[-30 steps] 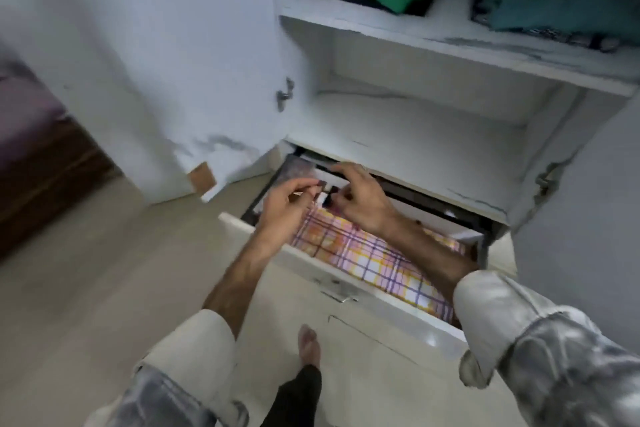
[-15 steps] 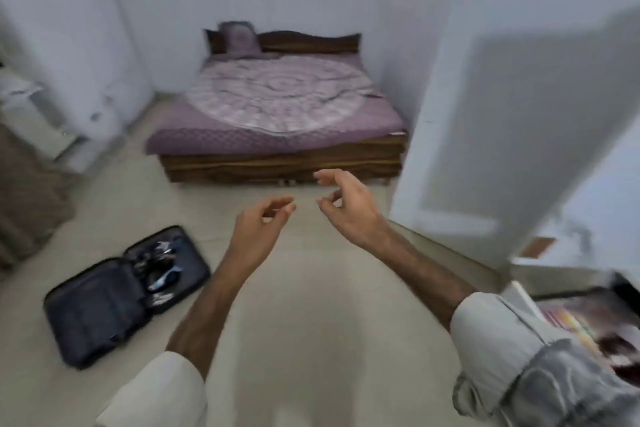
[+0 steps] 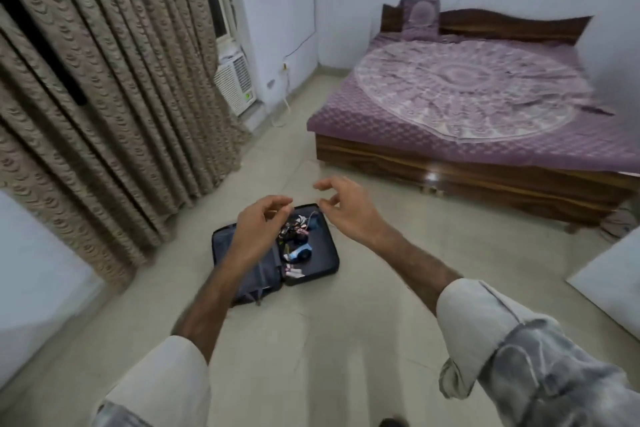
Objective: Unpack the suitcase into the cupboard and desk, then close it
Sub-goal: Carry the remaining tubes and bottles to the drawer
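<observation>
Suitcase (image 3: 275, 255) first: it lies open on the floor (image 3: 311, 340) in the middle of the room, the nearer half looking bare, the farther half holding a small tangle of dark and pale items (image 3: 298, 236) too blurred to name. Both your hands hang in the air above it and hold nothing. Your left hand (image 3: 258, 227) is loosely curled in front of the case, and your right hand (image 3: 349, 210) has relaxed fingers just to its right. Judging by what remains, you have more to carry. Crouch close before you reach, gather the loose pieces in one bundle with both hands so no cord trails, and check both halves. Beyond, the bed (image 3: 485, 114) stands far right and the curtain (image 3: 104, 97) hangs left.
</observation>
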